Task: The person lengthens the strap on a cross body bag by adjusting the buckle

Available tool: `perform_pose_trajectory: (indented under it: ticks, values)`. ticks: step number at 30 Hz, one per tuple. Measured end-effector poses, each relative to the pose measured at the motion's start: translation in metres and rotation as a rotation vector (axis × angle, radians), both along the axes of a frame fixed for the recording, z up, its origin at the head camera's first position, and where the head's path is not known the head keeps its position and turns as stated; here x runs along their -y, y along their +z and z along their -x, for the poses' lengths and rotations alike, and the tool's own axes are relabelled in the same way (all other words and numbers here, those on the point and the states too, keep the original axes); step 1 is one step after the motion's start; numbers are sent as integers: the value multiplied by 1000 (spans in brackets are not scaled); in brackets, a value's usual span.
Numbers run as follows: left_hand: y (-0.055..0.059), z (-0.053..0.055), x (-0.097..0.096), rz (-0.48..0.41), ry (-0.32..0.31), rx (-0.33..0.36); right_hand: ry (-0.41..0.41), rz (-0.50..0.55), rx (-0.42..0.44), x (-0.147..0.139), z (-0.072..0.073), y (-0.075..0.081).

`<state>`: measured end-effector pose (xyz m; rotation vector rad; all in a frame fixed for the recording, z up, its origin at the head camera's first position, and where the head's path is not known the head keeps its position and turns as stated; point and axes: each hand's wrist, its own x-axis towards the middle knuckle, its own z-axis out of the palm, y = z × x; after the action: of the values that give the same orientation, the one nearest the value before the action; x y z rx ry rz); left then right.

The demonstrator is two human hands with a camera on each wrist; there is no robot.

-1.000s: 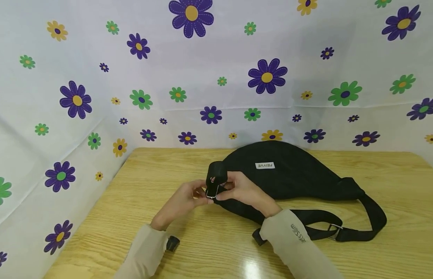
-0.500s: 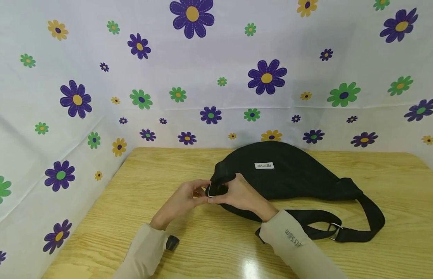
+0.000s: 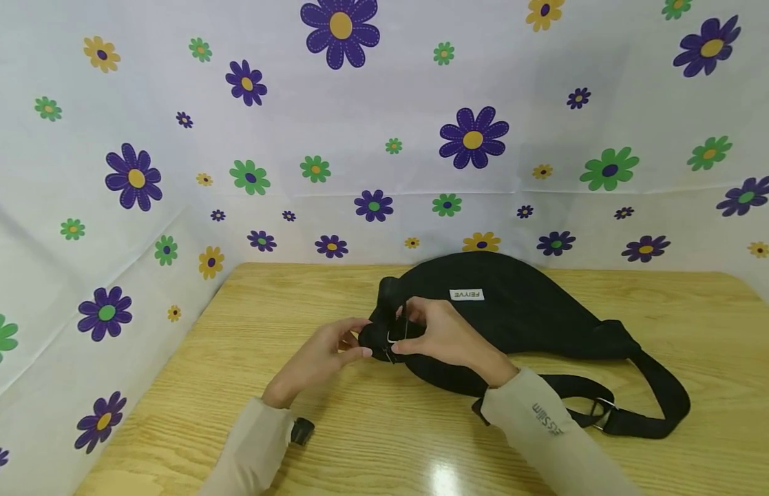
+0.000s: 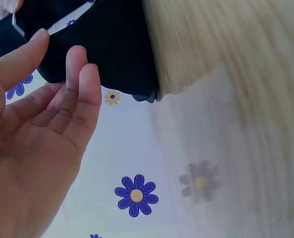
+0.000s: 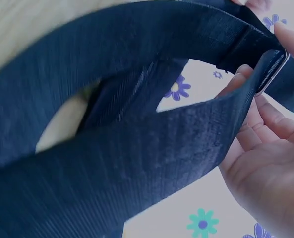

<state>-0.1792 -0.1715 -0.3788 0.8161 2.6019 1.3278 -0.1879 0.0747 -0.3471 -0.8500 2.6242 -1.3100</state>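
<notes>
A black sling bag (image 3: 514, 317) with a small white label lies on the wooden table. At its left end, my right hand (image 3: 449, 334) pinches the silver metal buckle (image 5: 273, 74) on the black strap between thumb and fingers. The strap (image 5: 176, 134) loops through the buckle and bends widely across the right wrist view. Just left of the buckle, my left hand (image 3: 322, 355) holds the strap's folded black webbing, thumb in front and fingers behind. Its thumb (image 4: 30, 52) lies against the black fabric in the left wrist view.
The other strap length (image 3: 663, 396) curves over the table at right, with a second metal buckle (image 3: 601, 413). A small black object (image 3: 301, 432) shows beside the left sleeve. A white flowered cloth (image 3: 384, 103) hangs behind the table (image 3: 359, 441) and along its left side.
The right hand has shifted slightly right with the buckle, and the strap loop around it has changed shape. The left hand's thumb and fingers have spread a little around the webbing.
</notes>
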Motion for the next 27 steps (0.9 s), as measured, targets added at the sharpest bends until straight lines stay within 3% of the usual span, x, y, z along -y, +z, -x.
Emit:
perform_pose_trajectory:
  ticks: [3, 12, 27]
  values:
    - [1, 0, 2, -11, -1, 8, -28, -35, 8, -8, -1, 4]
    - [2, 0, 5, -11, -11, 17, -12, -86, -34, -28, -3, 8]
    - [-1, 3, 9, -7, -17, 23, -6, -50, -8, -59, -7, 4]
